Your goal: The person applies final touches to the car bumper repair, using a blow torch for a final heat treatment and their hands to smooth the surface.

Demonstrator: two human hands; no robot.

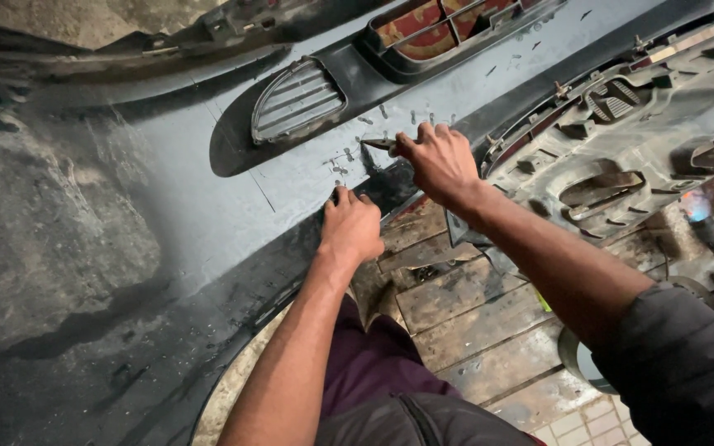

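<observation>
Two bare hands are seen at work on a dark car bumper (208,215) that lies across the floor. The left hand (350,227) is pressed flat against the bumper's lower edge, its fingers curled lightly over the rim and nothing enclosed in them. The right hand (440,161) is closed around a small tool (378,144), possibly pliers, though its shape is too blurred to be told for certain; its tip is held against the bumper's inner face, among a scatter of small pale marks or staples (345,161). An oval grille insert (297,99) is set into the bumper just above and to the left of the tool. A second moulded plastic panel (621,140) is propped to the right, behind the right forearm. Worn wooden planks (464,314) are laid beneath the arms, and a handheld power tool (708,231) rests near the right edge.
</observation>
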